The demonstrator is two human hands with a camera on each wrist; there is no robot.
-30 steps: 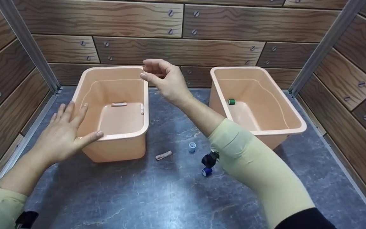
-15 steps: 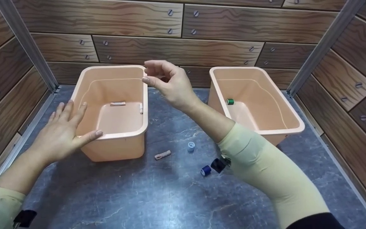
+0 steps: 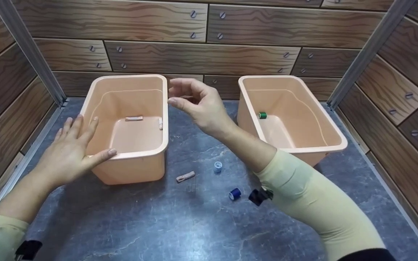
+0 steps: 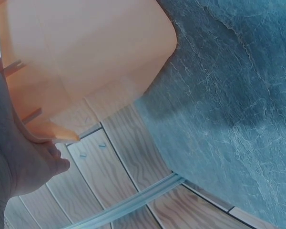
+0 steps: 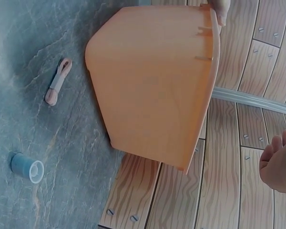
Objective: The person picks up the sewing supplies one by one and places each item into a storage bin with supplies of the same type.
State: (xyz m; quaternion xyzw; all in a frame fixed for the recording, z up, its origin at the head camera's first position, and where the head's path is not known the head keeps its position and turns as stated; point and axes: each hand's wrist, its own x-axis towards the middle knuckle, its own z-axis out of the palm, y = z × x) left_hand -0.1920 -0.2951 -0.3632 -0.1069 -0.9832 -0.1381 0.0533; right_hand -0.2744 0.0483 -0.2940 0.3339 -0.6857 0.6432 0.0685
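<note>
My left hand [image 3: 69,152] rests on the near left rim of the left peach bin [image 3: 142,166], its fingers spread and thumb over the front edge. In that bin lie two small pinkish cord bundles [image 3: 134,118]. My right hand [image 3: 205,105] hovers beside the bin's right rim, fingers loosely bent, with nothing seen between them; the right wrist view shows it apart from the bin. On the table lie another banded cord bundle [image 5: 58,82], a light blue thread spool [image 3: 218,166] and a dark blue thread spool [image 3: 234,194]. A green thread spool [image 3: 262,115] lies in the right peach bin [image 3: 303,149].
Both bins stand on a dark grey-blue marbled table [image 3: 165,224]. Wood-patterned walls [image 3: 158,56] with metal corner posts [image 3: 368,54] enclose the back and sides. A black wrist camera [image 3: 259,196] hangs under my right sleeve, near the dark blue spool.
My right hand has drifted slightly to the right and down toward me, away from the left bin's rim. My left hand stays on the rim. The cord bundles and spools keep their places.
</note>
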